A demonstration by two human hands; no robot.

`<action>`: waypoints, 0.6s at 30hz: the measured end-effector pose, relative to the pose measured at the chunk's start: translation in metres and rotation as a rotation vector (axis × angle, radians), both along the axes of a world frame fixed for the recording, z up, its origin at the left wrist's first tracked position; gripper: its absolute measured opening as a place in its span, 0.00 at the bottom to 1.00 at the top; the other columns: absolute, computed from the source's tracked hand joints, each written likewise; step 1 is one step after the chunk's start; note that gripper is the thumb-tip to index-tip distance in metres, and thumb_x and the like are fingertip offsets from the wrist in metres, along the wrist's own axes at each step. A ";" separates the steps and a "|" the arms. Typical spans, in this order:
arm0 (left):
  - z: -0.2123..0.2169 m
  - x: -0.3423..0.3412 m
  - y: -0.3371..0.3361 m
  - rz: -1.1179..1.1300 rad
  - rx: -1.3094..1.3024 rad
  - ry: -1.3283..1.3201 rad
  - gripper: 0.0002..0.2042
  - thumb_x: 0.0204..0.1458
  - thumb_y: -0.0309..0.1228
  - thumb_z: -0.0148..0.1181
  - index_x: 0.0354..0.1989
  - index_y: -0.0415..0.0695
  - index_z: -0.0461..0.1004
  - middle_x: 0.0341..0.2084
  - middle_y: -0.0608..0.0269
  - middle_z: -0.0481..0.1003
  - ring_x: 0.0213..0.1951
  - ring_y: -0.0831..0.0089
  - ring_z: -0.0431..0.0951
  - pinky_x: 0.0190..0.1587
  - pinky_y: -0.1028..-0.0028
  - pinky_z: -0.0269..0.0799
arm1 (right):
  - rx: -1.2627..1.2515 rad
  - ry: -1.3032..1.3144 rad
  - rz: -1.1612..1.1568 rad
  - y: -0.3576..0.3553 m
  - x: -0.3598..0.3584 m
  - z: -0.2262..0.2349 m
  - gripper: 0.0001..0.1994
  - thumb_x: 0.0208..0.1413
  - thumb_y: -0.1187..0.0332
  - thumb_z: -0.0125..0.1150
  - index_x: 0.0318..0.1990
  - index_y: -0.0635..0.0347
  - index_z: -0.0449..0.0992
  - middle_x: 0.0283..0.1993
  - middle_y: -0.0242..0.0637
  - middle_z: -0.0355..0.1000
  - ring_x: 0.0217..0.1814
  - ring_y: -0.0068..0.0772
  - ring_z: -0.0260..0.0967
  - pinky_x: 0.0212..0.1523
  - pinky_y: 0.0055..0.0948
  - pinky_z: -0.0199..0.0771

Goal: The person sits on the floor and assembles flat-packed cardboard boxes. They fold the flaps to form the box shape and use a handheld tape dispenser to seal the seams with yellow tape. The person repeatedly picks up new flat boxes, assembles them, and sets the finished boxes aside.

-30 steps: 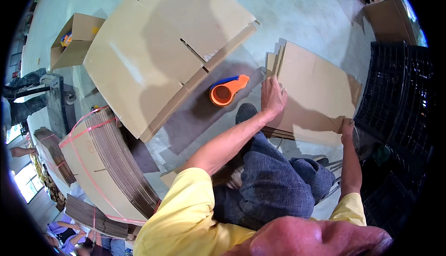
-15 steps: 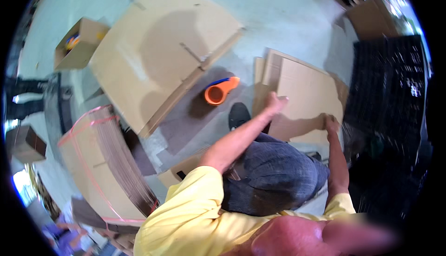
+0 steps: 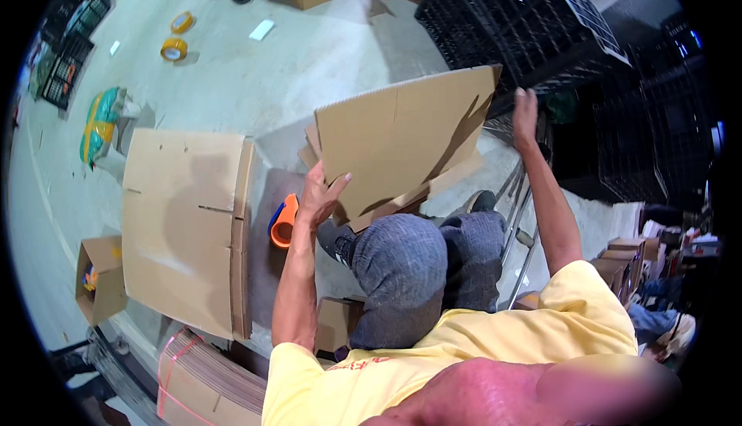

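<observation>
In front of my knees a folded-flat cardboard box (image 3: pixel 402 136) stands tilted up. My left hand (image 3: pixel 318 196) grips its left edge, the thumb lying on the near face. Beyond its right edge, next to a black plastic crate (image 3: pixel 514 20), my right hand (image 3: pixel 525 117) is raised with straight fingers, apart from the cardboard. More flat cardboard (image 3: pixel 456 175) lies below and behind the held piece, partly hidden by it. An orange tape dispenser (image 3: pixel 288 211) with a blue part rests on the floor beside my left forearm.
A stack of large flat boxes (image 3: pixel 178 233) lies on the left, with a strapped cardboard bundle (image 3: pixel 209 387) nearer. An open carton (image 3: pixel 112 294) sits at far left. Yellow tape rolls (image 3: pixel 173 49) lie farther off. Black crates (image 3: pixel 630 144) crowd the right; a metal frame (image 3: pixel 516 233) stands by my leg.
The cardboard has been tipped up from lying low. My left hand has shifted to its left edge, and my right hand has come off it. The view has turned to the right.
</observation>
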State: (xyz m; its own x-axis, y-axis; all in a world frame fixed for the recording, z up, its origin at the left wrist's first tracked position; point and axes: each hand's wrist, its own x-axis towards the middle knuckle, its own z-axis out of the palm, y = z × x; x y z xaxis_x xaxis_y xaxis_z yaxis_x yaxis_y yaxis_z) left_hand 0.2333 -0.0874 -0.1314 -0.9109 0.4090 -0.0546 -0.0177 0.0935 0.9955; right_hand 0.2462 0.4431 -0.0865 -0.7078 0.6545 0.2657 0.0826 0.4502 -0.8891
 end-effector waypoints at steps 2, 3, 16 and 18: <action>0.002 0.011 0.001 -0.006 0.019 -0.012 0.18 0.59 0.24 0.65 0.57 0.36 0.75 0.47 0.57 0.82 0.50 0.70 0.79 0.57 0.67 0.74 | 0.071 -0.149 -0.019 -0.001 0.005 0.010 0.32 0.74 0.52 0.54 0.71 0.72 0.61 0.69 0.46 0.68 0.71 0.38 0.65 0.71 0.33 0.61; 0.003 0.013 -0.001 -0.038 -0.010 0.049 0.17 0.59 0.23 0.65 0.57 0.37 0.75 0.46 0.57 0.82 0.49 0.70 0.79 0.56 0.67 0.74 | -0.001 -0.123 -0.062 -0.006 0.005 0.008 0.31 0.74 0.52 0.54 0.71 0.72 0.62 0.69 0.46 0.69 0.70 0.38 0.65 0.71 0.33 0.62; 0.021 0.033 -0.005 0.629 0.059 0.244 0.47 0.61 0.39 0.68 0.79 0.36 0.43 0.73 0.45 0.59 0.69 0.55 0.66 0.68 0.63 0.65 | -0.420 0.105 0.053 -0.051 0.075 0.050 0.19 0.61 0.58 0.74 0.51 0.61 0.76 0.43 0.29 0.72 0.47 0.23 0.66 0.50 0.27 0.68; 0.061 0.039 0.010 0.659 0.168 0.196 0.53 0.61 0.43 0.68 0.81 0.37 0.33 0.77 0.45 0.51 0.73 0.53 0.59 0.73 0.60 0.58 | -0.372 0.103 0.109 -0.048 0.101 0.059 0.12 0.62 0.64 0.73 0.45 0.59 0.77 0.40 0.26 0.70 0.44 0.19 0.65 0.46 0.24 0.66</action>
